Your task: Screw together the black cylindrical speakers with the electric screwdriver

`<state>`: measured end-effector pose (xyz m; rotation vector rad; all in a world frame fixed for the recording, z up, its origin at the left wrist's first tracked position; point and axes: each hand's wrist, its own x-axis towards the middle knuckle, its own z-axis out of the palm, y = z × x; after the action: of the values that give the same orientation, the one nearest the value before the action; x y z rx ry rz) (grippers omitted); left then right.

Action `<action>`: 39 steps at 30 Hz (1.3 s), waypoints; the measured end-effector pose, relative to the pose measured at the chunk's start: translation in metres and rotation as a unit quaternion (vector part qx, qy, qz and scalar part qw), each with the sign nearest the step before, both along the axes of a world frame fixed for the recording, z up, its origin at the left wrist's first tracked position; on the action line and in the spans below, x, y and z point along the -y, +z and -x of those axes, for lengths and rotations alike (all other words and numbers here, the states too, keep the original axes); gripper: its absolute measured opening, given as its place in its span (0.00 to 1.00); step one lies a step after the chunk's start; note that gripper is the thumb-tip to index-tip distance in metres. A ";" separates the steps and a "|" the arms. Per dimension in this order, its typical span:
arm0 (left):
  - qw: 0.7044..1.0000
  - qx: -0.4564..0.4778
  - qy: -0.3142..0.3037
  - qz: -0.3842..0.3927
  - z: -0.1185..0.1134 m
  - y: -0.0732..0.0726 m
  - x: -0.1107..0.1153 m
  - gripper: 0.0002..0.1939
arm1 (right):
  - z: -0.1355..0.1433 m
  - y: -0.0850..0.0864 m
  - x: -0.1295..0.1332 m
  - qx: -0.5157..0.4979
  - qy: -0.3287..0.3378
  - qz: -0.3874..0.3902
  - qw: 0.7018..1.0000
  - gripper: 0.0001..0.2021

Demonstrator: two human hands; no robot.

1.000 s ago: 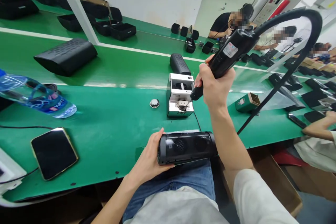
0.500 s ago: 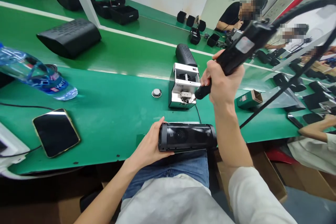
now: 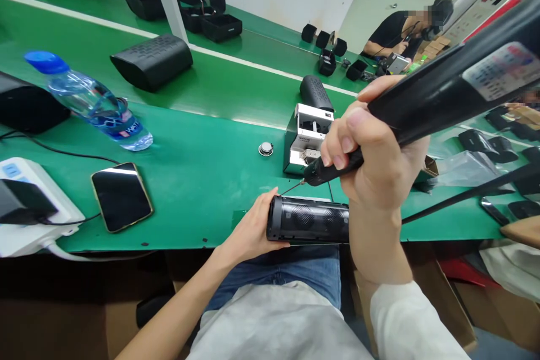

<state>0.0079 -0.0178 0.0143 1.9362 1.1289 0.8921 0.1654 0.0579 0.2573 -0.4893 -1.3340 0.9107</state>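
Note:
My left hand [image 3: 254, 225] grips the left end of a black speaker [image 3: 310, 219] lying lengthwise at the table's front edge, its perforated face up. In my right hand [image 3: 375, 152] is a black electric screwdriver [image 3: 426, 90], fingers wrapped round its body. Its thin bit slants down to the speaker's upper left corner, near my left fingertips; whether it touches a screw I cannot make out. Beyond the speaker stands a silver and black screw feeder [image 3: 310, 129], partly covered by my right hand. Left of the feeder lies a small round metal part [image 3: 265, 149].
Left on the green table [image 3: 202, 169] are a phone [image 3: 122, 197], a water bottle [image 3: 95, 104] and a white power strip [image 3: 37, 219]. Black housings [image 3: 154, 62] sit farther back. A cable [image 3: 459, 197] slants across the right side, and a co-worker [image 3: 400, 34] sits at the far right.
My right hand has brought the screwdriver from the screw feeder down toward me, its bit now at the speaker's upper left corner. My left hand still holds the speaker. The view has shifted left.

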 end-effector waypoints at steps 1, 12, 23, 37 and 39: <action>1.000 0.001 -0.001 0.001 0.000 0.000 0.000 0.74 | 0.001 -0.001 0.000 -0.002 0.007 0.003 1.000 0.08; 0.998 0.050 0.032 0.036 0.001 -0.025 -0.004 0.56 | 0.025 -0.056 -0.012 0.093 0.062 0.214 0.970 0.19; 0.997 0.064 0.034 0.013 0.000 -0.045 -0.010 0.57 | 0.022 -0.060 -0.017 0.082 0.075 0.231 0.967 0.23; 0.999 0.017 0.023 0.015 -0.002 -0.006 -0.003 0.55 | -0.001 -0.025 -0.015 0.047 0.095 0.126 0.986 0.20; 1.000 0.004 0.026 0.015 -0.001 -0.007 -0.002 0.57 | -0.022 -0.008 -0.024 0.010 0.021 0.042 0.999 0.17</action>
<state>0.0089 -0.0158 0.0077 1.8837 1.1867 0.9056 0.1876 0.0818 0.2498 -0.5379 -1.3320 1.0016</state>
